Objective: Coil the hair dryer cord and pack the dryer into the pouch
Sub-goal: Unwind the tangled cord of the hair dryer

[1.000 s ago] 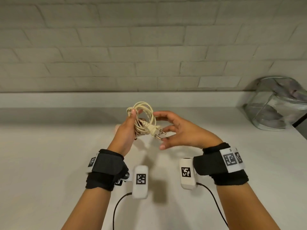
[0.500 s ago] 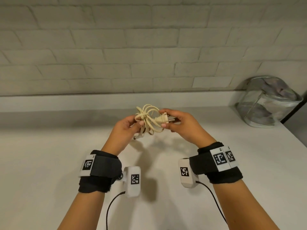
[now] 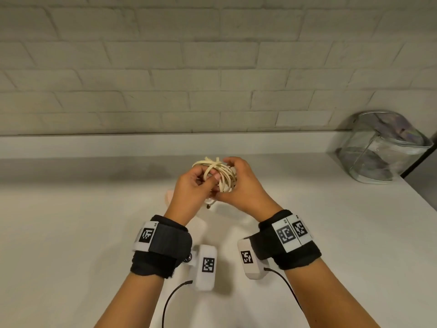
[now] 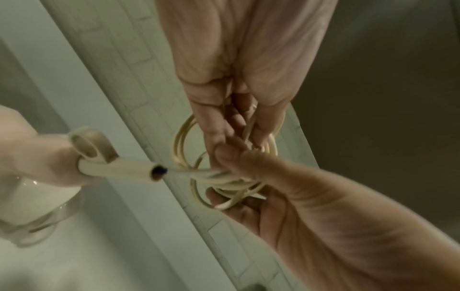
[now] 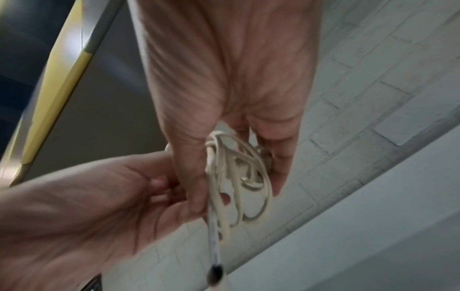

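The cream cord [image 3: 214, 164] is wound into a small coil, held above the table between both hands. My left hand [image 3: 209, 181] pinches the coil's near side. My right hand [image 3: 236, 174] wraps round its right side and hides the plug. In the left wrist view the coil [image 4: 224, 183] runs to the stiff cord sleeve [image 4: 119, 169] of the pale pink hair dryer [image 4: 32, 167]. In the right wrist view my fingers curl over the loops [image 5: 239, 177]. From the head view only a pink edge of the dryer [image 3: 168, 197] shows under my left hand. The clear pouch [image 3: 383, 150] stands far right.
The white table [image 3: 71, 233] ends at a low ledge below a grey brick wall [image 3: 165, 79]. The pouch sits near the table's right edge, beside a dark gap [image 3: 423, 159]. Black cables [image 3: 170, 301] trail from my wrist cameras.
The right hand has carried the plug end into the coil and closed over it, so the plug no longer shows. Both hands have drawn together.
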